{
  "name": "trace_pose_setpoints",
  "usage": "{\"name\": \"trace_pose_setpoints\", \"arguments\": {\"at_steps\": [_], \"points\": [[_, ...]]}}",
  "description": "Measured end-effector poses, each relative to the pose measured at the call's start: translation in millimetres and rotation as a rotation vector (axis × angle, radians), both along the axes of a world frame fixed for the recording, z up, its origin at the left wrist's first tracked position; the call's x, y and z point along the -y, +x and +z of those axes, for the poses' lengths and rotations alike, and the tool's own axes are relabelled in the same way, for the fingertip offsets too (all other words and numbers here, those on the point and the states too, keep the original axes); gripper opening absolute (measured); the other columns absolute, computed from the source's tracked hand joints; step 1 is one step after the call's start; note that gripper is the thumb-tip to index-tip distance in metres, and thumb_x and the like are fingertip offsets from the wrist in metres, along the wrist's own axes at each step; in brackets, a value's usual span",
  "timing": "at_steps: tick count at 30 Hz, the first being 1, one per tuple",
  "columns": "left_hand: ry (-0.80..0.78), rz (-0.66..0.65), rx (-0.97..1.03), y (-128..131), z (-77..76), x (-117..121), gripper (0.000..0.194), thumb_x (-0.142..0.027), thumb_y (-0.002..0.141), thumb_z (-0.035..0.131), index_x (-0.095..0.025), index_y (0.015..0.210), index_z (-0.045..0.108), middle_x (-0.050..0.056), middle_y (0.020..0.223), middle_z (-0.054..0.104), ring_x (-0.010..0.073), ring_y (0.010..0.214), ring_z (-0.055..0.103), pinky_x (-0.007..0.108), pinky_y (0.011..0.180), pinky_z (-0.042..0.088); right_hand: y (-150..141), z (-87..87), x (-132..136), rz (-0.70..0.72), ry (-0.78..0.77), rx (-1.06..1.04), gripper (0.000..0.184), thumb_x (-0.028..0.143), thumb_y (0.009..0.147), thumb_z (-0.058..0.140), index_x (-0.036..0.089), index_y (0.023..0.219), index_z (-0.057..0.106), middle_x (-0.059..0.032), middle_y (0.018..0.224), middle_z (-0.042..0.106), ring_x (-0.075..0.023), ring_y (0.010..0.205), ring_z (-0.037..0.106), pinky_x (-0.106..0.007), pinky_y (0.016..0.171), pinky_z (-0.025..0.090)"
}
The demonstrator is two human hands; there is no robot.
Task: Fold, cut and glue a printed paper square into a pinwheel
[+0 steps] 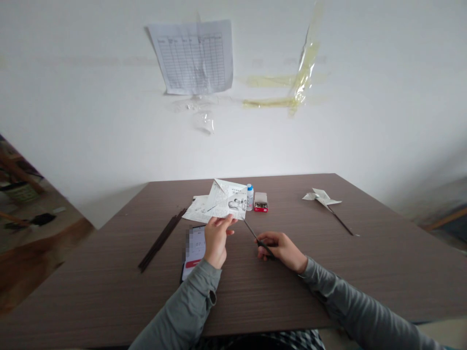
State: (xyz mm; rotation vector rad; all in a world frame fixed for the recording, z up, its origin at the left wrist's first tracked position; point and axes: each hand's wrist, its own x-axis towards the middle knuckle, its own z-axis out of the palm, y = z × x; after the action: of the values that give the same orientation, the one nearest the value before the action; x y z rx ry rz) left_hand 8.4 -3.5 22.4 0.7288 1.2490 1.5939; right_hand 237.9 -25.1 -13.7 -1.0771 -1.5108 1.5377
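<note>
Head view: left hand [216, 240] pinches a folded newspaper square [226, 199], right hand [280, 249] grips a thin dark stick [252, 232].
Both hands are narrowly closed and low over the table [310, 291], the left holding the square by its lower edge, leaving the folds clear. The stick's tip sits at the square's lower corner, though touching or just apart is hard to tell from here. Beyond lie a phone [191, 253], a bundle of dark sticks [161, 240], a white bottle [250, 198], a red box [260, 202], and, well right, a paper pinwheel [321, 197].
</note>
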Motion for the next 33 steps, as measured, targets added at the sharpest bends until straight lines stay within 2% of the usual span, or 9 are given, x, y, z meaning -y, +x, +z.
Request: {"name": "trace_pose_setpoints", "arguments": {"at_steps": [7,14,21,27,33], "points": [[-0.003,0.012,-0.008,0.4,1.4,0.4,0.023,-0.013,0.094,0.099,-0.024,0.093,0.079,0.008,0.099,0.096,0.0255,0.091,0.095,0.022,0.059,0.056,0.0,3.6,2.8,-0.013,0.001,-0.005,0.07,0.077,0.07,0.117,0.025,0.105,0.086,-0.0088,0.082,0.087,-0.0275,0.072,0.072,-0.049,0.08,0.064],[0.016,0.016,-0.001,-0.2,0.4,-0.3,0.03,-0.021,0.086,0.108,-0.023,0.094,0.079,0.007,0.097,0.096,0.0267,0.089,0.096,0.022,0.057,0.056,0.0,3.6,2.7,-0.014,0.002,-0.009,0.07,0.076,0.069,0.117,0.023,0.104,0.086,-0.0082,0.081,0.086,-0.0264,0.072,0.073,-0.047,0.08,0.064],[0.006,0.015,-0.005,0.7,1.1,-1.1,0.027,-0.017,0.09,0.103,-0.023,0.094,0.078,0.006,0.095,0.095,0.0251,0.087,0.096,0.021,0.056,0.054,-0.3,1.4,1.9,-0.006,0.001,-0.012,0.067,0.073,0.071,0.115,0.023,0.105,0.086,-0.0082,0.082,0.087,-0.0255,0.072,0.073,-0.046,0.079,0.064],[0.018,0.006,-0.005,0.0,-1.4,-1.7,0.037,-0.026,0.081,0.113,-0.022,0.093,0.078,0.01,0.099,0.096,0.028,0.09,0.097,0.023,0.057,0.05,0.4,4.2,3.5,-0.029,-0.002,-0.008,0.065,0.073,0.07,0.117,0.024,0.104,0.089,-0.008,0.082,0.087,-0.0277,0.073,0.075,-0.047,0.079,0.066],[0.032,0.001,-0.024,-0.8,-5.0,-3.8,0.032,-0.026,0.085,0.108,-0.024,0.093,0.077,0.008,0.098,0.096,0.0283,0.091,0.097,0.023,0.056,0.049,0.0,4.1,3.3,-0.029,-0.001,-0.009,0.066,0.073,0.07,0.117,0.024,0.104,0.089,-0.0076,0.081,0.087,-0.0267,0.073,0.074,-0.047,0.08,0.065]]}}
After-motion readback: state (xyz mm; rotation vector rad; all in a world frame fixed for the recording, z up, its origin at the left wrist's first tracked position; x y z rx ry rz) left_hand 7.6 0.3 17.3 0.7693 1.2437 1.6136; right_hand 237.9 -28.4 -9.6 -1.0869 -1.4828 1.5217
